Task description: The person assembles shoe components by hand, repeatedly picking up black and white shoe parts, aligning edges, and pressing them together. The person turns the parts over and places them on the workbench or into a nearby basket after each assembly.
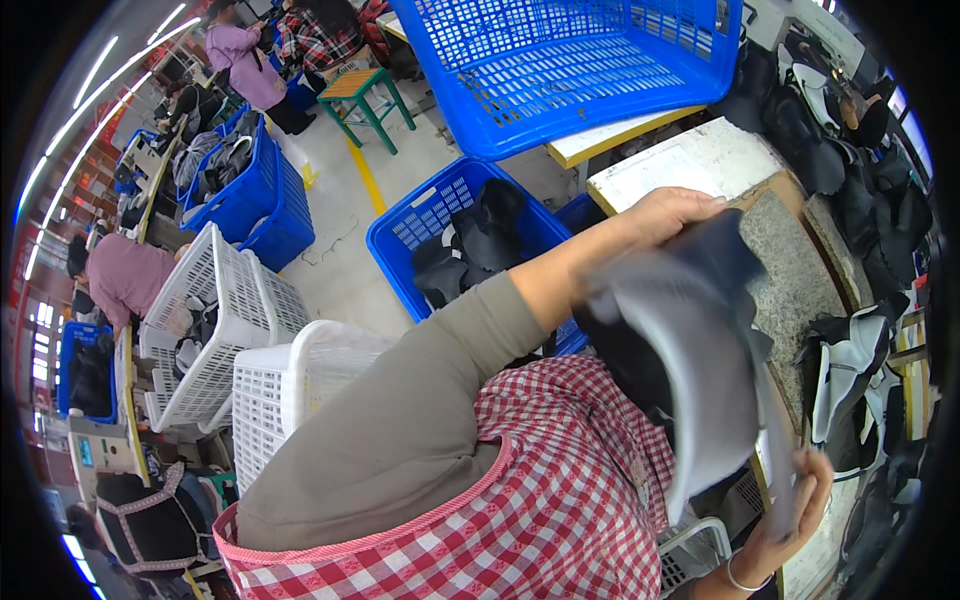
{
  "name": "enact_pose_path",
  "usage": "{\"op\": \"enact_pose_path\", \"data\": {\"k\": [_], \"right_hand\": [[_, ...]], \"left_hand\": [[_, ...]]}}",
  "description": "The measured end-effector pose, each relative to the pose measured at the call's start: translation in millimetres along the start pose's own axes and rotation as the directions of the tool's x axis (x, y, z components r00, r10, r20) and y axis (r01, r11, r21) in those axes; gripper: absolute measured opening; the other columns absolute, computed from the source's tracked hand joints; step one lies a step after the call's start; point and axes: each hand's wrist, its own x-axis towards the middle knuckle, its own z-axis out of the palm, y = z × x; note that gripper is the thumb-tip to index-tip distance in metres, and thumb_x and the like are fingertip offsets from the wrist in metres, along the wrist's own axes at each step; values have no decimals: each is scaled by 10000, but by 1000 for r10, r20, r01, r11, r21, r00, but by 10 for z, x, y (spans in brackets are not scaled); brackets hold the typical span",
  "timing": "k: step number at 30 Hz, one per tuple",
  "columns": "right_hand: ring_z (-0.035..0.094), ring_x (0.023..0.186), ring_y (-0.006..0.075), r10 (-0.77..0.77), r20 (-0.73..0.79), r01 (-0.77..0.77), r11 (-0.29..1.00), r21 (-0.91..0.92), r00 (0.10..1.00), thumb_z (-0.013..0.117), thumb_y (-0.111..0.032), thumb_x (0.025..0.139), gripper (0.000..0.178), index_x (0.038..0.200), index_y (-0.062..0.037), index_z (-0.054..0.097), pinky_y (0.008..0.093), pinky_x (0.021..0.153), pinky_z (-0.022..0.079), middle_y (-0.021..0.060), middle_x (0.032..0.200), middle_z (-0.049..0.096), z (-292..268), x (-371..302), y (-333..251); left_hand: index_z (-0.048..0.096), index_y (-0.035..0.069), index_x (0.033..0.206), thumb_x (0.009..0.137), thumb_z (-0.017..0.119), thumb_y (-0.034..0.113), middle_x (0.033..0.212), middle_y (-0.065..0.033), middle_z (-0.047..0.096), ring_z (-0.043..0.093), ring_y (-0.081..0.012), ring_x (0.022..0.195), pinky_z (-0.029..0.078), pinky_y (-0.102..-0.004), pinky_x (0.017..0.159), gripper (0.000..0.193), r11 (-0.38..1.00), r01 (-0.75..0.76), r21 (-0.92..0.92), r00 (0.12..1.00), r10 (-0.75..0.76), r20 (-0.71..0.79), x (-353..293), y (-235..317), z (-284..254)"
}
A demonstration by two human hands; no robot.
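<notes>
A black and grey shoe upper (700, 350), smeared by motion, hangs stretched between my two hands over the edge of the workbench. My left hand (672, 215) is closed on its far end, the arm reaching across. Lower right, my right hand (800, 500), with a bracelet at the wrist, pinches the near end of the upper. Just right of it, black and white shoe uppers (850, 370) lie on the bench, beside a worn grey pad (790, 270).
A blue basket (400, 230) holding black pieces stands on the floor beyond my left arm. Another large blue basket (590, 90) rests on a table edge ahead. White baskets (265, 400) are at the left. More dark pieces (800, 110) are heaped far right. Several people work in the background.
</notes>
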Motion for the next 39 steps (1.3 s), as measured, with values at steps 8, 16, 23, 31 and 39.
{"op": "enact_pose_path", "data": {"k": [8,16,23,31,39], "right_hand": [[613,1185,250,-59,305,12,988,152,950,631,-25,934,332,1253,43,569,354,1029,485,189,1265,629,567,-54,1027],[559,837,148,338,-145,-266,890,371,930,507,-152,1015,138,1024,-22,554,312,817,487,69,933,558,215,157,590],[454,717,122,266,536,-149,956,-252,801,808,-146,802,285,820,-20,553,263,648,365,24,786,485,-57,521,339],[455,731,121,287,541,-143,946,-292,791,853,-105,751,325,850,9,564,257,655,360,16,807,500,-71,435,622],[472,740,122,266,455,-236,964,-124,850,820,-140,788,298,857,-11,560,255,656,376,11,807,497,-138,385,748]], "left_hand": [[655,37,1196,1050,594,291,1147,-115,686,653,-196,1069,514,-359,974,299,748,-400,529,677,-148,721,-214,-935,314],[597,39,1265,1077,548,309,1274,-96,625,572,-192,1217,436,-362,1045,333,971,-200,129,862,111,495,186,-634,-72],[466,10,1441,820,827,177,1387,-162,554,550,-323,1286,431,-445,1119,738,812,-388,436,572,-159,805,-422,-522,221],[636,26,1185,896,767,249,1174,-123,645,625,-313,1122,489,-422,959,388,689,-531,493,632,-65,772,-451,-1063,308],[613,6,1030,1027,641,250,837,-88,625,595,-185,748,503,-349,759,246,994,97,-59,712,-28,702,-316,-1386,7]]}}
